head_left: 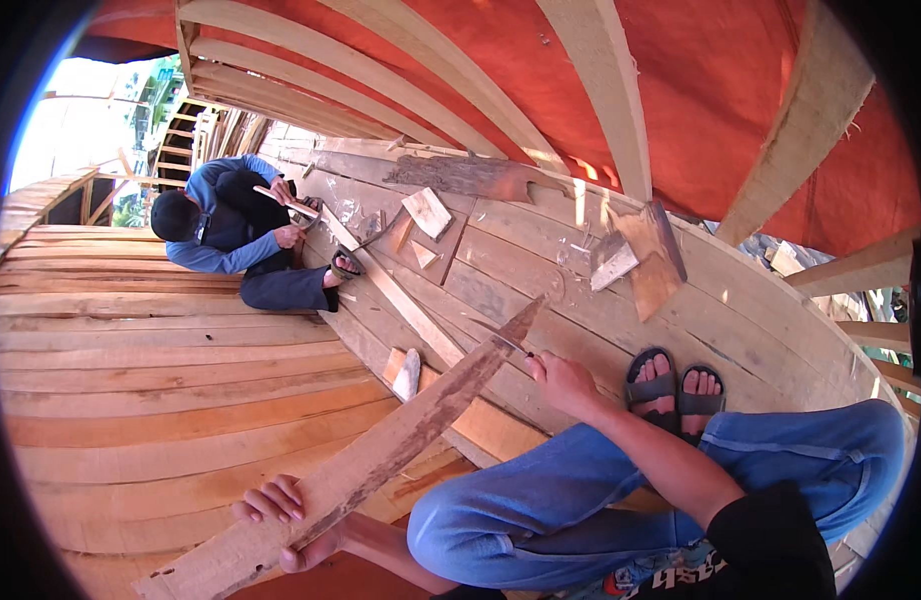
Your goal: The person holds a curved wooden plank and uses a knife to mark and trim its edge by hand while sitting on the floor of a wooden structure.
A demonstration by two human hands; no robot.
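Note:
A long wooden plank [381, 455] slants across in front of me, its narrow, pointed end up to the right and its wider end at the lower left. My left hand [286, 515] is closed around the plank's edges near the wide end. With my right hand [563, 382] I grip a dark-handled knife [505, 340]. Its thin blade points left and lies at the plank's narrow end; whether it touches the wood I cannot tell. The handle is mostly hidden in my fingers.
A co-worker [231, 220] in a blue top and cap crouches at the left, holding a long strip [391, 285]. Wood offcuts [646, 258] and shavings lie on the curved plank floor [541, 255]. Curved ribs [606, 90] rise before red sheeting [701, 110]. My sandalled feet [676, 385] stand at the right.

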